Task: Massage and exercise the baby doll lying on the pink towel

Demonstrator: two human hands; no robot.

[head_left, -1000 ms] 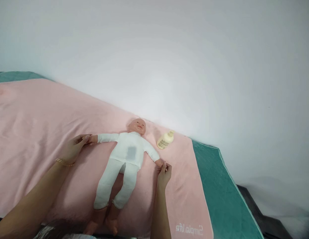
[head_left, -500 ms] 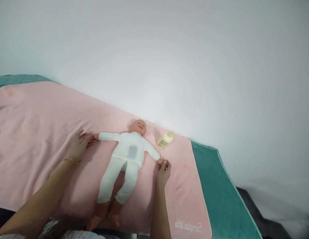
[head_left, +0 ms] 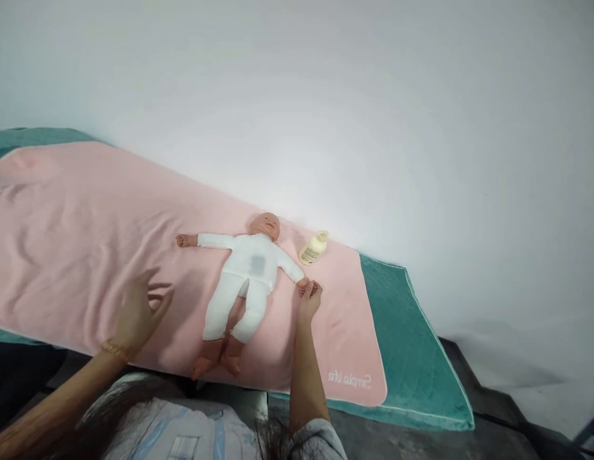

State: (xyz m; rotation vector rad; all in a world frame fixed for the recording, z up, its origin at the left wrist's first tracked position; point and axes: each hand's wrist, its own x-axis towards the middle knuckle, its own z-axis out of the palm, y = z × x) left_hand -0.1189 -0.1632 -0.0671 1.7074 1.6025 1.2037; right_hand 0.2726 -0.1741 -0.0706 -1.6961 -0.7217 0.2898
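Note:
A baby doll [head_left: 249, 262] in a white cloth body lies face up, arms spread, on a pink blanket [head_left: 340, 319]. My right hand [head_left: 310, 299] is closed around the doll's hand on the right side. Apart from the doll, my left hand [head_left: 140, 308] hovers over the blanket with its fingers spread and nothing in them. The doll's other hand [head_left: 186, 240] rests free on the blanket. Beside the doll's head and shoulder leans or lies a pale yellow bottle [head_left: 313, 248] with a printed label.
Beneath the blanket is a green padded cover [head_left: 402, 332], showing at the right and far left. A white wall [head_left: 326, 115] rises directly behind. Dark floor [head_left: 373, 441] lies below the front edge, where my clothing [head_left: 182, 434] also shows.
My left hand has let go of the doll's hand and moved back toward me, fingers opening. My right hand still holds the other doll hand. The view has shifted slightly.

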